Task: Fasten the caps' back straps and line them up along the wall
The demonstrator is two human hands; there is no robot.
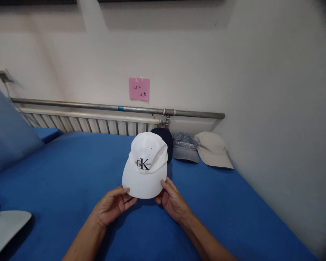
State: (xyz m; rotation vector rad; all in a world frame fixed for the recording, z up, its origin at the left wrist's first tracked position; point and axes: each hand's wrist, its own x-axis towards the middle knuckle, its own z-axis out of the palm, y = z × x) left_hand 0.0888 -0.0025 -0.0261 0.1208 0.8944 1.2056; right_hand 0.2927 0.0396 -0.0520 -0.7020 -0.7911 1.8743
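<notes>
A white baseball cap (149,154) with a dark "CK" logo faces me above the blue surface. My left hand (114,204) pinches the left edge of its brim, thumb on top and fingers below. On the brim's right edge, my right hand (173,198) grips in the same way. Partly hidden behind the white cap is a dark navy cap (166,139). To its right sit a grey-blue cap (185,148) with lettering and a beige cap (214,150), side by side along the back.
Another pale cap (8,226) is cut off at the lower left of the blue sheet (70,174). A metal pipe (92,106) and radiator (97,125) run along the back wall. A pink note (139,89) is stuck above. A blue pillow-like shape (8,130) stands left.
</notes>
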